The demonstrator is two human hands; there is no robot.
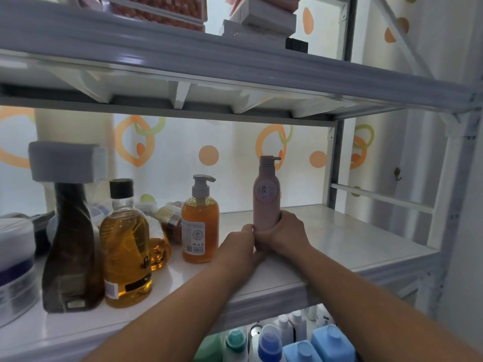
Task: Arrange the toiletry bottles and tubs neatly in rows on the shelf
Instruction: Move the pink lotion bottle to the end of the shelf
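The pink bottle [266, 202] stands upright on the white shelf [352, 239], roughly mid-depth, with both hands at its base: the right hand [286, 235] has its grip wrapped round the lower body, and the left hand [239, 248] presses its fingers against the bottle's left side, grip closed onto it too. To the right of the bottle the shelf lies bare as far as the grey frame post [337, 163] and the front edge, giving wide room on that side. To the left, an amber pump bottle [200, 226] stands just beside the left hand, apart from the pink one. Further left things crowd: a clear glass bottle [125, 246] of golden liquid with a black cap, a dark brown waisted bottle [72, 246] touching it, a small round flask [159, 250] behind, and a white tub [15, 267] at the left edge. The pink bottle is matte, slim and rounded at the shoulder, with a pump head and a round label. The shelf surface is smooth and glossy, its front lip ribbed. Below, blue and white bottles [300, 340] show.
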